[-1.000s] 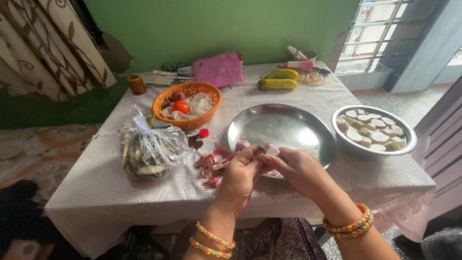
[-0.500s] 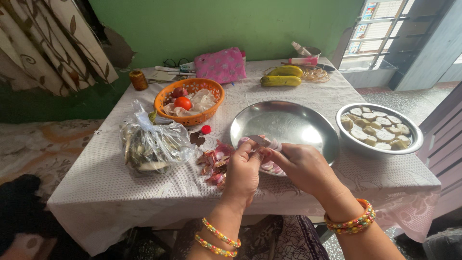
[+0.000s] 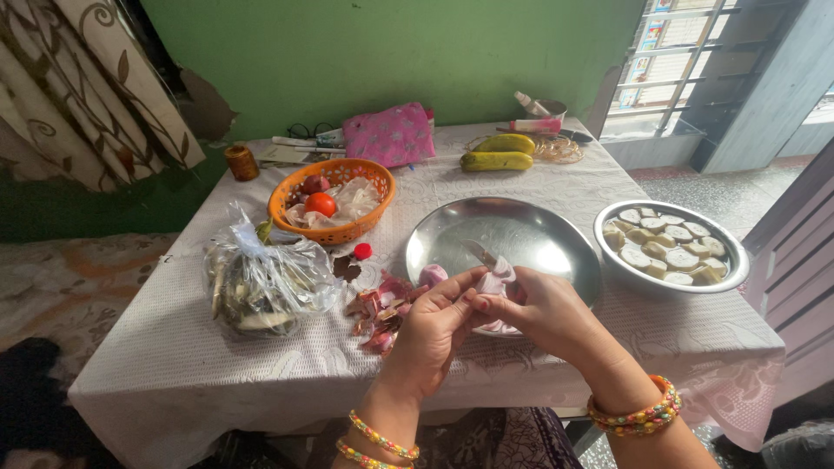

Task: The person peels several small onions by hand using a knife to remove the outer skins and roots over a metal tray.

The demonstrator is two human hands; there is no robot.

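My left hand (image 3: pixel 432 328) and my right hand (image 3: pixel 540 311) meet over the near rim of a wide steel plate (image 3: pixel 521 230). Between the fingertips of both is a peeled pinkish onion piece (image 3: pixel 493 282). My right hand also grips a small knife (image 3: pixel 479 254), its blade pointing up and left above the onion. Another peeled onion (image 3: pixel 432 275) lies at the plate's left edge. Onion slices lie on the plate under my hands, mostly hidden. A heap of reddish onion skins (image 3: pixel 378 308) sits on the cloth just left of my left hand.
A steel bowl of pale round slices (image 3: pixel 670 246) stands at the right. To the left, a clear plastic bag of vegetables (image 3: pixel 265 282) and an orange basket (image 3: pixel 331 199) with a tomato. Two yellow-green fruits (image 3: pixel 498 153), a pink pouch (image 3: pixel 388 135) and a small jar (image 3: pixel 241 162) sit at the back.
Both hands stayed at the plate's near rim working the onion. The knife blade now stands clear above the onion, and the camera view has shifted slightly.
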